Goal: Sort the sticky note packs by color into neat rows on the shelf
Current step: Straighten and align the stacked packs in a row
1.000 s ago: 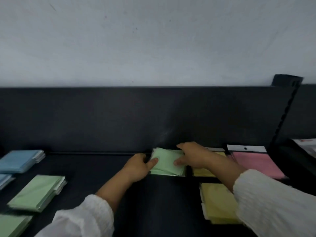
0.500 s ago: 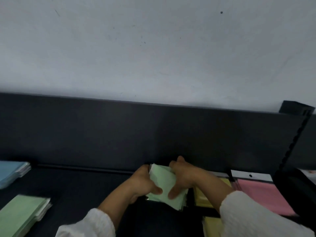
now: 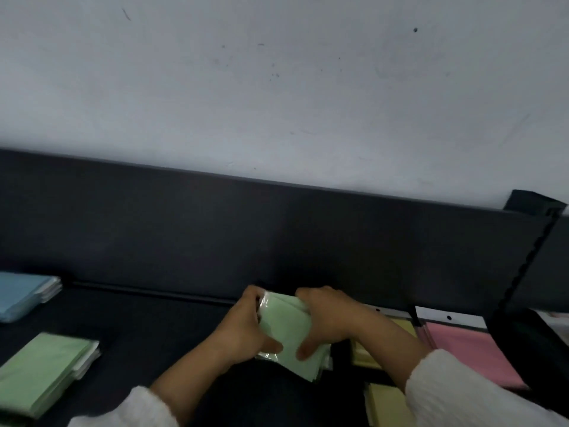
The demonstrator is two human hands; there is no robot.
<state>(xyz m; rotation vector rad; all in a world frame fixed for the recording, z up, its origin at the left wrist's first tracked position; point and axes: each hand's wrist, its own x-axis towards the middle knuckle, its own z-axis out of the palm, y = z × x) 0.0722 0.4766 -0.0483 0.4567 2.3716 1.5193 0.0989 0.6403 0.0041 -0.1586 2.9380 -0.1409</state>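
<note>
A stack of green sticky note packs [image 3: 288, 331] in clear wrap is gripped from both sides, tilted and lifted off the dark shelf [image 3: 138, 328]. My left hand [image 3: 243, 329] holds its left edge, thumb on top. My right hand [image 3: 328, 322] holds the right edge. Another green stack [image 3: 43, 369] lies at the lower left. A blue stack [image 3: 23, 295] sits at the far left. Yellow packs [image 3: 401, 328] lie behind my right wrist, with more yellow packs [image 3: 385, 402] nearer me. A pink pack [image 3: 468, 349] lies at the right.
The shelf's dark back panel [image 3: 277, 235] rises just behind my hands, below a white wall. A slotted black upright [image 3: 529, 257] stands at the right, with a dark object [image 3: 535, 337] beside the pink pack.
Both hands have closed around the green stack and raised it from flat on the shelf to a tilted hold. The view has tipped upward.
</note>
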